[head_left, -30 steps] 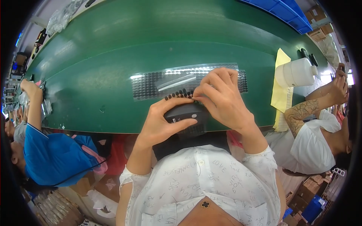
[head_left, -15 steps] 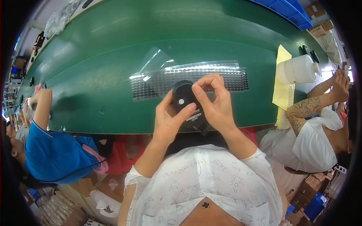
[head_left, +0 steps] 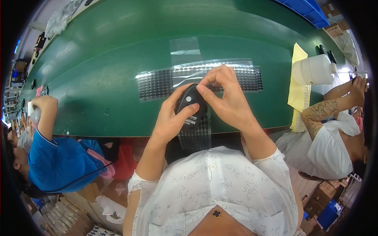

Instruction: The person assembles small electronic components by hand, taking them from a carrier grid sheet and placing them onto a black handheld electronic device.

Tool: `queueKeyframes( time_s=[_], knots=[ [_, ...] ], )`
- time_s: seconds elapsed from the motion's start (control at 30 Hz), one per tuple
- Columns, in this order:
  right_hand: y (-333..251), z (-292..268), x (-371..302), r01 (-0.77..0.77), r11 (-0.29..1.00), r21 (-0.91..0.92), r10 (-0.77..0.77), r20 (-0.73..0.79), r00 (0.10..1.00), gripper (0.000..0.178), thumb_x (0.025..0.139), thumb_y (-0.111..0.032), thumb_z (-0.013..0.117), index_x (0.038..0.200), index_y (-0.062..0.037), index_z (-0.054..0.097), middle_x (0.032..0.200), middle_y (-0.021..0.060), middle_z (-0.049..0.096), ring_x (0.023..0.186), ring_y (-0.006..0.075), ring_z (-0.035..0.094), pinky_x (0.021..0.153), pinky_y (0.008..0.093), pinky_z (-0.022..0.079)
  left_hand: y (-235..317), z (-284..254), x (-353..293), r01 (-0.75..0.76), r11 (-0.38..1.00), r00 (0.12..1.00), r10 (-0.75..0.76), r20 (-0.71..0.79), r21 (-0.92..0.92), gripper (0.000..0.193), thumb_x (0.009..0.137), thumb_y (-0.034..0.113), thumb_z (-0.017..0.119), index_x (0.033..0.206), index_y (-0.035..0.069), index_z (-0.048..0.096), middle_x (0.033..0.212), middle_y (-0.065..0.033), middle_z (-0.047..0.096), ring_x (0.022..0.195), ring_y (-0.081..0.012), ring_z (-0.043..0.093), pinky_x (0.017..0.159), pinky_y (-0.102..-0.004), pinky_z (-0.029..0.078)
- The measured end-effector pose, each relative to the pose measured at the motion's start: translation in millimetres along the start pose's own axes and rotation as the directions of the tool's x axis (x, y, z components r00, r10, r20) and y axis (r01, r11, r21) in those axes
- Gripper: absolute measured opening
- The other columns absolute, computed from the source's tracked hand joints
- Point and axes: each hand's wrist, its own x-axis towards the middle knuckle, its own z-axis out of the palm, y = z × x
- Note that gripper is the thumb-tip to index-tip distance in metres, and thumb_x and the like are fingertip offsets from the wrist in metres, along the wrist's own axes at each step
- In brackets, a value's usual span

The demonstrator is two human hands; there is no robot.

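My left hand [head_left: 170, 116] holds a black computer mouse [head_left: 201, 108] with its underside up, thumb laid across it near a printed label. A small pale round spot [head_left: 189, 99] shows on that underside. At the far end of the mouse, my right hand [head_left: 228, 96] has thumb and forefinger pinched together; what they grip, if anything, is too small to tell. Beyond both hands, clear sheets with rows of black oval stickers [head_left: 153, 85] lie on the green table. Another clear strip with dark ovals [head_left: 197, 138] hangs at the table's near edge, partly hidden beneath the mouse.
A white plastic bottle [head_left: 314, 70] lies on yellow paper [head_left: 297, 88] at the right. A blue bin [head_left: 305, 12] is at the far right. Co-workers sit close on both sides, one in a blue shirt [head_left: 65, 163], one in a white shirt [head_left: 330, 151].
The mouse has tilted and moved slightly nearer me in my left hand. A loose clear sheet beyond my hands has turned and shifted right. My right hand stays pinched at the mouse's far end.
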Motion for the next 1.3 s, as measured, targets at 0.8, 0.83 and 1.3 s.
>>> queueKeyframes(
  time_s=[0.8, 0.83, 1.3],
  knots=[
    [0, 16, 0, 0.014, 0.998, -0.061, -0.022, -0.138, 0.990, 0.013, 0.081, -0.013, 0.073, 0.082, -0.0024, 0.067, 0.093, 0.0062, 0.053, 0.096, 0.0236, 0.048, 0.087, 0.0358, 0.040, 0, 7, 2, -0.161, 0.959, 0.980, 0.183, -0.076, 0.234, 0.049, 0.086, 0.009, 0.070, 0.132, 0.003, 0.056, 0.109, -0.0107, 0.067, 0.097, -0.0145, 0.063, 0.086, -0.0289, 0.051],
    [0, 17, 1, 0.019, 0.997, -0.070, -0.029, -0.146, 0.989, 0.014, 0.081, -0.015, 0.073, 0.081, -0.0018, 0.067, 0.092, 0.0065, 0.054, 0.095, 0.0242, 0.048, 0.086, 0.0365, 0.040, 0, 7, 2, -0.161, 0.959, 0.980, 0.183, -0.076, 0.235, 0.049, 0.086, 0.009, 0.070, 0.132, 0.003, 0.056, 0.109, -0.0107, 0.067, 0.097, -0.0145, 0.063, 0.086, -0.0289, 0.051],
    [-1, 18, 1, 0.047, 0.995, -0.090, -0.060, -0.138, 0.989, 0.011, 0.079, -0.007, 0.074, 0.083, -0.0026, 0.064, 0.092, 0.0060, 0.052, 0.096, 0.0226, 0.047, 0.085, 0.0335, 0.041, 0, 9, 0, -0.183, 0.948, 0.971, 0.217, -0.105, 0.261, 0.048, 0.086, 0.008, 0.070, 0.132, 0.004, 0.056, 0.108, -0.0108, 0.068, 0.096, -0.0137, 0.063, 0.085, -0.0291, 0.051]
  ],
)
